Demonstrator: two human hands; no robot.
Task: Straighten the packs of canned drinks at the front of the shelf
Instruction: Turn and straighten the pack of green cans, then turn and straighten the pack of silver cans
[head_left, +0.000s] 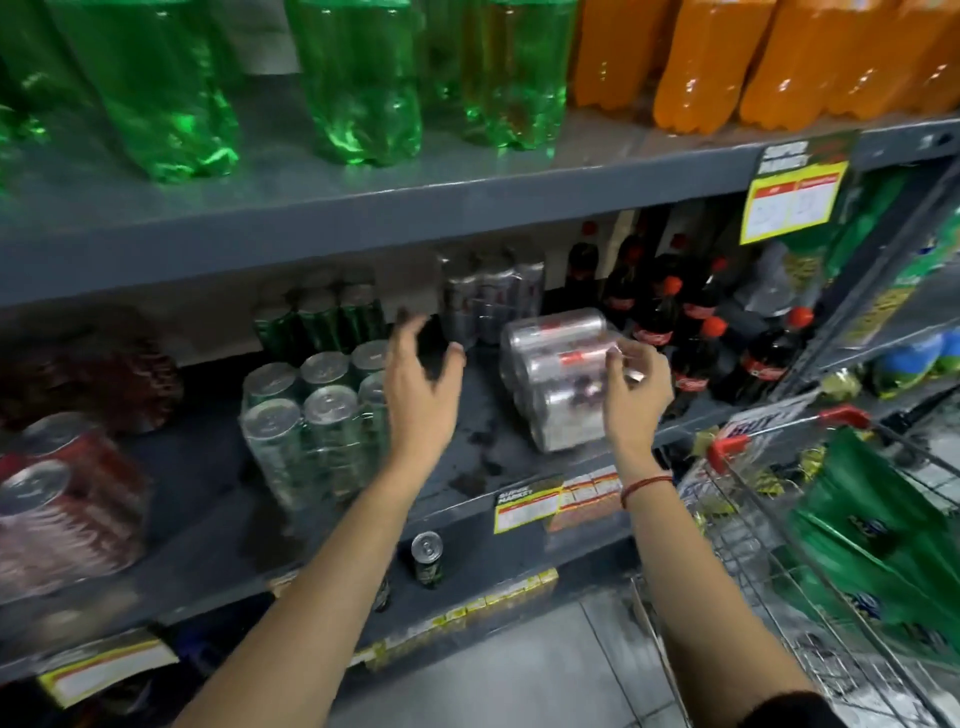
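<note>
Right hand (636, 376) rests curled fingers on the shrink-wrapped pack of silver cans (563, 376), lying toppled and skewed near the grey metal shelf's (467, 499) front edge. Left hand (421, 384) hovers spread, touching nothing. Recommended: grip both ends, stand it square beside the wrapped green-can pack (317, 421).

A: Report hand status.
B: Left hand (423, 384) is spread, fingers apart, empty, above bare shelf (478, 415) between two packs. Right hand (636, 384) has its fingertips on the silver can pack (558, 374).
A: Pack orientation?
B: Silver pack lies on its side, skewed. Green can pack (311, 415) stands upright at 9 o'clock from the left hand.
A: Adjacent stock?
B: Cola bottles (696, 332) at 2 o'clock from the silver pack.
</note>
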